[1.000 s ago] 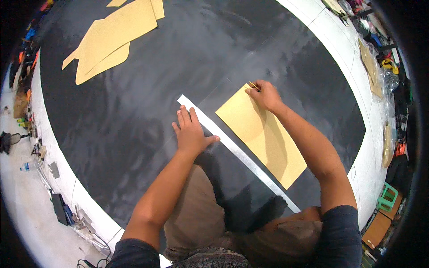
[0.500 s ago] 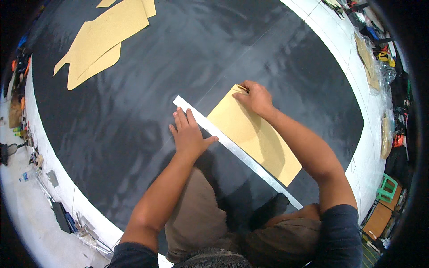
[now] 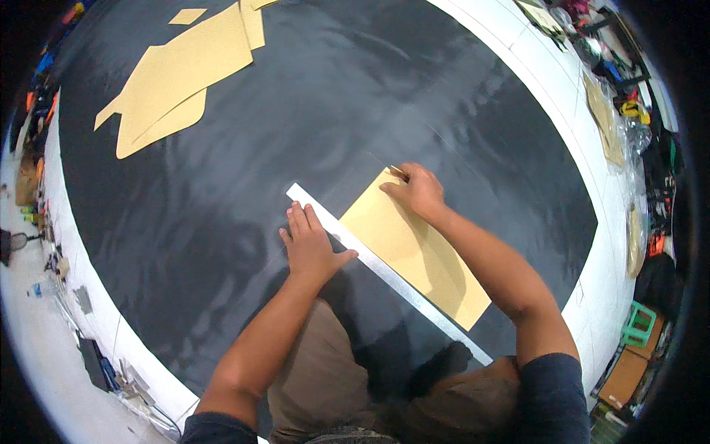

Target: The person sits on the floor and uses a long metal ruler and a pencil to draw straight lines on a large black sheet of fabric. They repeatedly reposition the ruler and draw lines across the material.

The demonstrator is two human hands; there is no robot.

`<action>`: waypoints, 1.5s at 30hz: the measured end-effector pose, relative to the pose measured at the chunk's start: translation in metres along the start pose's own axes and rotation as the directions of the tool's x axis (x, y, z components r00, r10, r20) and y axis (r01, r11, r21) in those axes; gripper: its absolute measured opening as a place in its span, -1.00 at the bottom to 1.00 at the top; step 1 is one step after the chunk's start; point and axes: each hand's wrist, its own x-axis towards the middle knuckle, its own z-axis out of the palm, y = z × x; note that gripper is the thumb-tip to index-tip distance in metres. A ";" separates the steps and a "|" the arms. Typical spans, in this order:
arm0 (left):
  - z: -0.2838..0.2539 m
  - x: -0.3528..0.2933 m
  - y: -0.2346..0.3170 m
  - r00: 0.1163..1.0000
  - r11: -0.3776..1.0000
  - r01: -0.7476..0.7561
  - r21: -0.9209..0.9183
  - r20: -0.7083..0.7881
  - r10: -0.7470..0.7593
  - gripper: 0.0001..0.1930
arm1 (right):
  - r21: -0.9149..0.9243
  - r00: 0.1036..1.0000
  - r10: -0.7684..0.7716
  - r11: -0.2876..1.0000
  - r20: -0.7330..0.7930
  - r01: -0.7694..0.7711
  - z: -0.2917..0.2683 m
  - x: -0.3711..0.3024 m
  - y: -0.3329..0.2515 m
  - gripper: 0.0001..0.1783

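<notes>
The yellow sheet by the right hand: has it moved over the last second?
Yes. The yellow sheet has shifted leftward toward the pale metal strip, closing most of the gap between them.

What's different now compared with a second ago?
The yellow rectangular sheet has shifted left toward the metal ruler, with the right hand on its far end; the gap between them has narrowed to almost nothing. Whether the edges touch is unclear.

Unchanged: the left hand on the ruler, and the larger yellow piece at upper left.
</notes>
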 end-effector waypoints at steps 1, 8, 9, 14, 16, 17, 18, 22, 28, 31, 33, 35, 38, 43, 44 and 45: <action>0.000 0.000 0.000 1.000 1.000 -0.001 -0.003 -0.001 0.001 0.40 | 0.004 1.000 -0.011 1.000 0.001 0.011 0.000 0.000 0.001 -0.49; -0.003 0.001 0.001 1.000 1.000 0.006 -0.016 0.011 -0.006 0.41 | 0.027 0.998 -0.051 0.998 -0.037 0.052 0.001 -0.002 0.002 -0.47; -0.002 0.001 0.001 1.000 1.000 0.011 -0.009 0.019 -0.011 0.41 | 0.013 0.999 -0.041 0.999 -0.010 0.041 -0.001 -0.002 -0.001 -0.48; -0.003 0.002 0.006 0.998 0.999 0.019 0.051 0.057 -0.022 0.45 | 0.020 0.995 -0.089 0.996 -0.040 0.090 -0.003 -0.003 0.003 -0.48; -0.003 0.002 0.007 0.997 0.997 0.029 0.068 0.074 -0.034 0.46 | -0.001 0.996 -0.084 0.996 -0.021 0.084 -0.003 -0.002 0.002 -0.48; -0.004 0.002 0.008 0.996 0.997 0.033 0.074 0.083 -0.039 0.47 | -0.014 0.997 -0.080 0.997 -0.011 0.080 -0.003 -0.002 0.003 -0.49; -0.005 0.002 0.010 0.995 0.997 0.029 0.076 0.091 -0.036 0.48 | -0.005 0.994 -0.101 0.995 -0.032 0.100 -0.002 -0.002 0.006 -0.49; -0.008 0.000 0.013 0.993 0.996 0.036 0.077 0.108 -0.044 0.50 | 0.014 0.988 -0.140 0.990 -0.067 0.141 0.001 -0.004 0.009 -0.51; -0.006 -0.001 0.011 0.996 0.990 0.032 0.140 0.082 -0.043 0.52 | 0.012 0.990 -0.141 0.990 -0.026 0.141 0.001 -0.004 0.007 -0.53; -0.007 0.002 0.019 0.993 0.968 0.026 0.249 0.105 -0.053 0.55 | 0.021 0.990 -0.142 0.990 -0.020 0.142 0.000 -0.006 0.007 -0.55; -0.011 0.008 0.020 0.987 0.948 0.028 0.318 0.141 -0.076 0.55 | 0.026 0.988 -0.151 0.988 -0.026 0.152 -0.001 -0.008 0.006 -0.55; -0.013 0.014 0.025 0.978 0.928 0.026 0.372 0.182 -0.100 0.55 | 0.011 0.987 -0.157 0.988 -0.030 0.157 -0.006 -0.010 0.009 -0.56; -0.019 0.015 0.034 0.968 0.921 0.040 0.387 0.213 -0.131 0.56 | 0.028 0.994 -0.110 0.994 0.004 0.109 -0.028 -0.025 0.039 -0.58; -0.019 0.009 0.045 0.968 0.896 0.060 0.440 0.194 -0.160 0.48 | -0.069 0.987 0.107 0.993 0.122 -0.099 -0.092 -0.116 0.143 -0.61; -0.021 0.012 0.041 0.968 0.895 0.052 0.444 0.197 -0.155 0.48 | -0.082 0.978 0.152 0.987 0.143 -0.141 -0.105 -0.138 0.164 -0.62; -0.026 0.010 0.041 0.960 0.899 0.063 0.434 0.221 -0.174 0.50 | -0.152 0.954 0.234 0.966 0.188 -0.207 -0.121 -0.167 0.179 -0.62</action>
